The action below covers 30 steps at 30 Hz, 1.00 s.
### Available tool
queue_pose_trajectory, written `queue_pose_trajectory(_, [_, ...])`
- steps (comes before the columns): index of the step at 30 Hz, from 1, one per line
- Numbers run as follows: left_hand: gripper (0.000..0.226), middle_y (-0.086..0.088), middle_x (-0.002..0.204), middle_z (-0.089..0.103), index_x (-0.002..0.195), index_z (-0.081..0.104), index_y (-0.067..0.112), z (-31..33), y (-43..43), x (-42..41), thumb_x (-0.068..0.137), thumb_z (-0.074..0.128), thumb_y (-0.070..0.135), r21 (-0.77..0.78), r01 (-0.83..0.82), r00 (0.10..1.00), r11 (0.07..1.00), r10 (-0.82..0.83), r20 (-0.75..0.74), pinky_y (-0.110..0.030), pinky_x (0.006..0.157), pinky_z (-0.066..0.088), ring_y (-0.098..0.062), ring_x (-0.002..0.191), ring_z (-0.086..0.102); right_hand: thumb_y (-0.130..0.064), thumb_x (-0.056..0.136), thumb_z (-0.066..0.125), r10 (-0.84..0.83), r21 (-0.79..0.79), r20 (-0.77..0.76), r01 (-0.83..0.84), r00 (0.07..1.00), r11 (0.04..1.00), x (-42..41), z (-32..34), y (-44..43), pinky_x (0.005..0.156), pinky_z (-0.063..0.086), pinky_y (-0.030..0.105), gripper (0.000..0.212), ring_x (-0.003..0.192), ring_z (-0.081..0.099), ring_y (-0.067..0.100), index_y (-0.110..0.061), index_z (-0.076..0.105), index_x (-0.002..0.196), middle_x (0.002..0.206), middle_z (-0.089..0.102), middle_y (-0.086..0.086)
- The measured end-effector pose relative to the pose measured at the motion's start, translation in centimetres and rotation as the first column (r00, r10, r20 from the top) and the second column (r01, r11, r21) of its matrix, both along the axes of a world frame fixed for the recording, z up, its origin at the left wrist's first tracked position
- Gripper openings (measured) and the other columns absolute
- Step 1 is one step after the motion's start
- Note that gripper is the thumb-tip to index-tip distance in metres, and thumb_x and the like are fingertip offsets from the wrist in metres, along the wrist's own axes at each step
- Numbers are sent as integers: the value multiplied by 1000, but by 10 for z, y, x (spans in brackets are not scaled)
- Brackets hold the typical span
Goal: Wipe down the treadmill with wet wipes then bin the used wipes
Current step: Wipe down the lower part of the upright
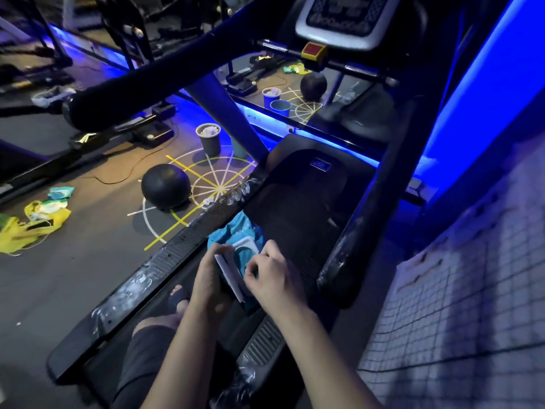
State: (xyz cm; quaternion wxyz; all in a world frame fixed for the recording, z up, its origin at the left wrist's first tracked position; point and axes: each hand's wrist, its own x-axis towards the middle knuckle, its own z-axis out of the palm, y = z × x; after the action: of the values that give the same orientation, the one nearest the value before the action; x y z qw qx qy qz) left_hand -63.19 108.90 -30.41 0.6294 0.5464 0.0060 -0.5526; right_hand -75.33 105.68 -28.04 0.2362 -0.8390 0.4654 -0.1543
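— Fingers of the left hand: how did they lie?
— Curled round the pack of wet wipes, gripping it from its left side.
— And the right hand?
— Thumb and forefinger were pressed together in a pinch at the pack's right side, just below the white lid. The other fingers were bent beside them. Whether the pinch had caught a wipe or only the blue wrapper, I could not tell.
— Where was the pack itself?
— Held between both hands over the treadmill, above its black belt and just beside the left side rail.
— What did the rail look like?
— It was black and ribbed, with white smears in patches along it.
— Where was the bin?
— It stood upright on the floor left of the treadmill, well apart from the hands. White crumpled wipes showed at its rim.
— Was anything else on that floor?
— A black ball rested on yellow and white painted lines near the bin. Farther left, a yellow bag lay crumpled.
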Motion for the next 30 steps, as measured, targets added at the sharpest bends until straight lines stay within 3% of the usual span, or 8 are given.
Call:
queue_pose_trajectory(5, [42,-15,97,78,102,78,3,4,4,-23,104,50,34,-27,40,986,999,-44,-162,-32,67,63,-26,79,77,-30,102,52,-8,19,-50,9,999,1000,-20,-5,3,77,40,34,23,94,59,27,-12,67,101,112,44,1])
queue_pose_trajectory(9, [45,-20,114,75,127,69,1,6,-2,-23,102,57,37,66,4,996,998,2,-87,-41,80,58,-33,91,74,-29,101,58,-89,78,33,86,995,993,-25,-12,5,79,41,27,21,89,57,22,-10,66,98,106,42,-1])
queue_pose_trajectory(13, [40,-21,114,75,122,70,2,-2,-3,-13,101,60,34,61,-63,996,996,66,-55,-46,88,58,-36,97,72,-23,95,68,-162,225,171,122,972,967,-26,-17,3,81,48,23,13,85,62,14,-13,67,87,102,48,-1])
queue_pose_trajectory(15, [37,-21,114,75,119,71,4,-3,3,-7,101,59,34,59,-91,995,994,94,-41,-48,91,58,-35,96,72,-21,92,71,-209,335,254,117,945,935,-24,-19,5,72,46,11,10,73,59,0,-13,70,86,98,53,-1])
queue_pose_trajectory(18, [32,-20,113,75,118,71,5,-4,16,1,102,59,30,71,-170,985,983,168,33,-43,83,59,-32,89,73,-13,95,69,-336,653,485,-78,807,754,-21,-11,12,58,41,11,6,60,52,0,-9,70,91,77,60,-8])
queue_pose_trajectory(20, [33,-20,120,74,123,70,5,-4,28,6,102,60,28,40,-222,970,974,217,110,-40,82,58,-32,94,72,-10,98,63,-416,744,597,-281,686,606,-19,-6,15,58,42,16,5,65,52,2,-10,66,94,71,62,-9])
queue_pose_trajectory(24, [38,-15,115,76,131,67,3,2,52,15,104,53,28,-24,-250,962,968,251,108,-38,85,58,-25,92,74,-13,98,64,-406,735,620,-316,672,600,-9,-11,26,76,51,24,4,85,61,8,-12,67,97,90,70,-1])
queue_pose_trajectory(30, [43,-14,99,79,124,67,6,17,55,5,109,35,31,-89,-133,990,987,136,31,-33,65,63,-25,83,77,-14,92,68,-575,733,680,-440,456,519,-13,-4,44,84,49,23,11,93,65,11,-8,65,100,97,73,6])
